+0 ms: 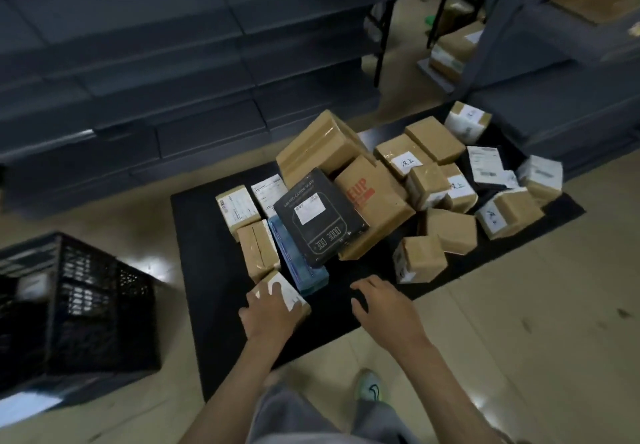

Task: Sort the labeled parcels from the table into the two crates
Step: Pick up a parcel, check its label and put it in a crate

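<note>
Several labeled parcels lie heaped on a low black table (214,270). Among them are a black coffee-scale box (320,218), a blue box (298,263) and a big brown carton with red print (374,201). My left hand (268,308) grips a small brown parcel with a white label (292,296) at the table's near edge, fingers curled over its top. My right hand (381,305) hovers over the bare table just to the right, fingers loosely curled, holding nothing. A black plastic crate (79,305) stands on the floor at the left, with a white-labeled item inside.
Grey shelving (173,97) runs behind the table, and more shelving (554,114) stands at the right. More cartons (453,48) sit on the floor beyond. My shoe (372,386) is on the beige floor near the table's front corner.
</note>
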{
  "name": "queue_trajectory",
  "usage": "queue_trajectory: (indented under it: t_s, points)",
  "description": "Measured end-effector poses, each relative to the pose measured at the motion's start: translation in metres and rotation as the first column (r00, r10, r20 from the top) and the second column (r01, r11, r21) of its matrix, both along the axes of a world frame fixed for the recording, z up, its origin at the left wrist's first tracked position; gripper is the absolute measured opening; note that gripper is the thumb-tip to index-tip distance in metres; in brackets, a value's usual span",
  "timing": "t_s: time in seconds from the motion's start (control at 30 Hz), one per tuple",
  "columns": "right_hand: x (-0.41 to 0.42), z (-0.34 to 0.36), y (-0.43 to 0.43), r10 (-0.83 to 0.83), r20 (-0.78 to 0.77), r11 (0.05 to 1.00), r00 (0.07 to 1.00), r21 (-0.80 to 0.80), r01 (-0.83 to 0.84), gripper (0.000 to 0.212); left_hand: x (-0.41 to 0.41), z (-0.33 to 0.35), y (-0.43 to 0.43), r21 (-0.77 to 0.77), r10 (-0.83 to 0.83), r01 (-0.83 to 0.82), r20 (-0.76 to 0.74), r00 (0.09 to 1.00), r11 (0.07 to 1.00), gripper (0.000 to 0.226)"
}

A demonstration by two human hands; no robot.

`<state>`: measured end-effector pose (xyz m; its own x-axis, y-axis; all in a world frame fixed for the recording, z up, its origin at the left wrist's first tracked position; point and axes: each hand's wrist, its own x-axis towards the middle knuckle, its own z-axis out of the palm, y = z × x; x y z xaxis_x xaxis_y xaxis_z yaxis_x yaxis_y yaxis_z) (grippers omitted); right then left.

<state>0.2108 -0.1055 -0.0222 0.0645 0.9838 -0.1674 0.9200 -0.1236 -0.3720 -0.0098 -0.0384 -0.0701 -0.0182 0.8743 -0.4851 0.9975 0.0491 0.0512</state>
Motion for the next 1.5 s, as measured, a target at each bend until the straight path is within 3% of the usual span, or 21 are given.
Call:
queue_trajectory:
  t_s: [0.2,0.33,0.5,0.87,0.97,1.17,1.3,1.5]
  points:
    - [0.019,0.000,0.020,0.133,-0.035,0.991,0.991,-0.021,-0.133,0.035,0.026,-0.025,-0.009,-0.151,0.256,-0.246,0.045,0.966,0.957,0.098]
    - [0.015,-0.008,0.024,0.190,-0.040,0.980,0.981,-0.048,-0.192,0.034,0.041,-0.035,-0.016,-0.043,0.342,-0.340,0.081,0.936,0.940,0.094]
    - [0.010,-0.009,0.031,0.243,-0.053,0.966,0.968,-0.073,-0.247,0.034,0.033,-0.037,-0.024,-0.036,0.481,-0.490,0.263,0.836,0.871,0.090]
    - [-0.018,-0.007,0.045,0.294,-0.049,0.951,0.954,-0.089,-0.298,0.034,-0.029,-0.057,-0.050,0.068,0.596,-0.651,0.337,0.729,0.756,0.085]
    - [-0.027,-0.008,0.047,0.314,-0.077,0.943,0.946,-0.093,-0.320,0.034,-0.053,-0.054,-0.059,0.127,0.510,-0.590,0.381,0.771,0.797,0.083]
    - [-0.047,-0.014,0.060,0.294,-0.305,0.917,0.906,-0.177,-0.358,0.040,-0.108,-0.032,-0.077,0.249,0.083,-0.244,0.520,0.850,0.938,0.089]
    - [-0.066,-0.001,0.073,0.129,-0.533,0.911,0.836,-0.270,-0.313,0.046,-0.130,0.001,-0.082,0.224,-0.105,-0.018,0.523,0.846,0.974,0.103]
    - [-0.070,0.018,0.085,-0.089,-0.708,0.783,0.701,-0.484,-0.390,0.059,-0.125,0.049,-0.070,0.308,-0.262,0.098,0.554,0.790,0.946,0.106]
